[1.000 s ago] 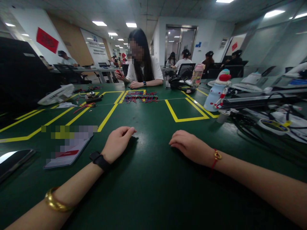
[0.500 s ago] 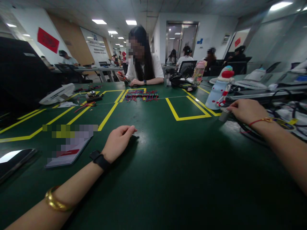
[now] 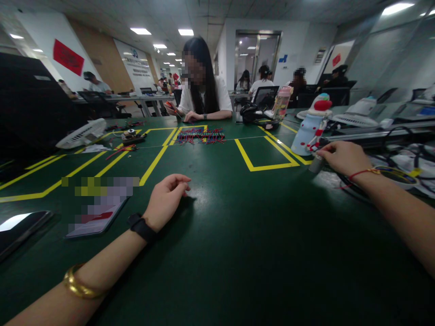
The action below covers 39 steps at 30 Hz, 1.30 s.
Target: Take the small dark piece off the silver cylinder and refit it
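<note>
My right hand (image 3: 345,157) pinches a small grey cylinder (image 3: 316,164) by its top, close to the table at the right. Just behind the cylinder stands a light-blue bottle (image 3: 303,136) with red dots and a red ball on its lid. My left hand (image 3: 167,199) rests over the green table (image 3: 234,226), fingers loosely bent and a little apart, holding nothing I can see. It wears a black band at the wrist. To its left lies a flat purple-grey object (image 3: 98,224), partly blurred out.
A phone (image 3: 23,231) lies at the left edge. Cables (image 3: 390,167) crowd the right side. Red and blue wired parts (image 3: 200,135) lie farther back, before a seated person (image 3: 217,97) holding something orange. Yellow tape (image 3: 275,168) marks the table. A white fan (image 3: 83,133) stands left.
My right hand has shifted slightly left, still pinching the cylinder, which leans a bit more. My left hand's fingers have parted a little and drawn slightly back.
</note>
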Tool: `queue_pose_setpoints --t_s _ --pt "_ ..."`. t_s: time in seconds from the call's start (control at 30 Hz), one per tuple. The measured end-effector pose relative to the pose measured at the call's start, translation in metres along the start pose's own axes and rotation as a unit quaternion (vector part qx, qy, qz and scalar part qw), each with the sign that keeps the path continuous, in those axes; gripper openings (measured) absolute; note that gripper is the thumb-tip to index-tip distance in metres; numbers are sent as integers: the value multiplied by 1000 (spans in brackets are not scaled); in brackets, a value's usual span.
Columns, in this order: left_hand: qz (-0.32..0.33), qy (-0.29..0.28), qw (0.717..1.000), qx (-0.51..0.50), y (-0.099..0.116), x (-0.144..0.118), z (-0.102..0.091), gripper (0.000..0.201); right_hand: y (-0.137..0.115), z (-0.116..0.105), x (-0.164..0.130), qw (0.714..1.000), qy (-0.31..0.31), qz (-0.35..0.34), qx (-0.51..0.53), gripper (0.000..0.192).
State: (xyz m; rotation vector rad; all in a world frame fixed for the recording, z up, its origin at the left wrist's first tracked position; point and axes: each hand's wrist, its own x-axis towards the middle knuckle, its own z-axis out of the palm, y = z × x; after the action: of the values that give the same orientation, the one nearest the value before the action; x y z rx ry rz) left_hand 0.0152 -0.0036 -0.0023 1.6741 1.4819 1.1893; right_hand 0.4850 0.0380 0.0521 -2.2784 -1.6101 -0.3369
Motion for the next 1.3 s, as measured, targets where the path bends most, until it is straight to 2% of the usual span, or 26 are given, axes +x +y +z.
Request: queue_pose_setpoints --t_s 0.1,0.27,0.37,0.57,0.77,0.93,1.1,1.3 --pt "4 -23 1000 14 4 0 -3 20 1 3 1 1000 -16 6 15 36" --pt "23 -158 987 -3 19 -5 -11 22 5 3 3 998 -5 33 60 40" --pt "4 -193 981 -22 21 -7 -10 23 9 3 5 996 -17 33 85 36" --pt "-20 -173 983 -55 12 -4 -5 25 13 4 7 996 -17 14 91 33" --pt "-22 -165 984 -58 13 -5 -6 26 11 5 4 998 33 -6 59 28" --pt "-22 -156 986 -50 15 -5 -5 26 14 -7 6 998 26 -23 43 30" --pt "-22 -156 986 -49 15 -5 -5 26 18 -13 9 998 -45 -44 10 28" --pt "-24 -159 986 -48 13 -5 -5 26 14 -13 7 998 -24 -53 3 28"
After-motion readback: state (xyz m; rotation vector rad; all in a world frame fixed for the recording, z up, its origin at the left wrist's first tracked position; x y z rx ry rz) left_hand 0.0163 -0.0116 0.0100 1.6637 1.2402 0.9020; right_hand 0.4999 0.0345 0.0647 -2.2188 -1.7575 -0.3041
